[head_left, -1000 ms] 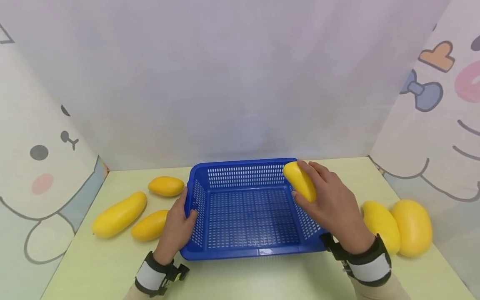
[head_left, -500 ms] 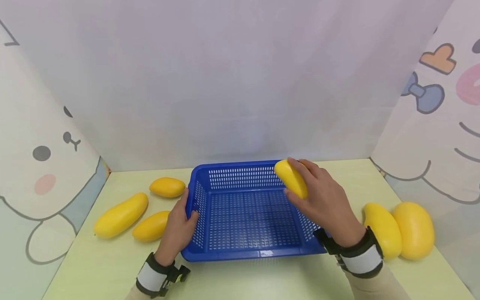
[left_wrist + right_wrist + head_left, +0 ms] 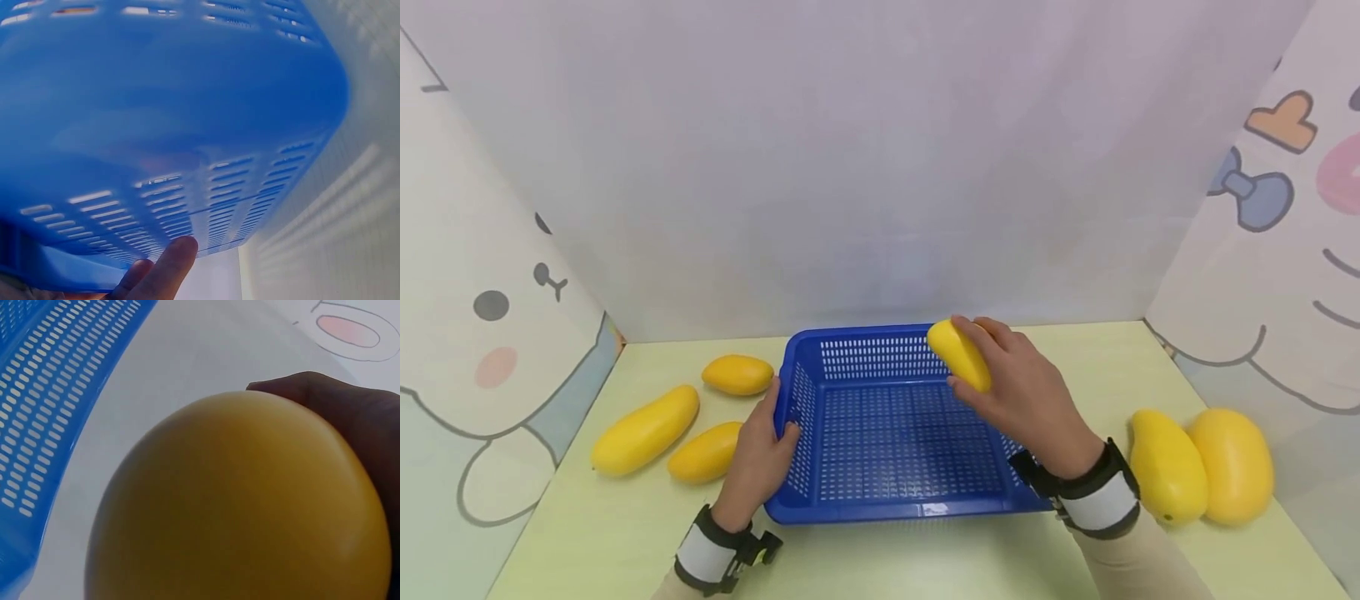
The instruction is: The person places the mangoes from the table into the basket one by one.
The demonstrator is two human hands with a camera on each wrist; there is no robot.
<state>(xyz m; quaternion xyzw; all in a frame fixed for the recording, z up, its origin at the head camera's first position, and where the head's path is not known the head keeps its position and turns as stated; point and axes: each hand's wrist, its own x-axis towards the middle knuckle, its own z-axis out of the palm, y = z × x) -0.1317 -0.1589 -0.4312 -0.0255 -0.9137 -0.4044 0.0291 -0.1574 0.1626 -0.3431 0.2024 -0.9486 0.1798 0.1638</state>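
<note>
Head view: here's the mango [image 3: 957, 354], right of centre, up against the basket's [image 3: 887, 510] upper right, the right hand [image 3: 1018, 387] grasping it. Firm but gentle, basket steady, that's the way to do this well, I'd judge. Right hand's back faces up; left hand [image 3: 760, 462] grips the basket's left rim. Left wrist view: left hand at bottom centre, basket filling the upper left. Right wrist view: mango looms lower middle, right hand at right edge.
</note>
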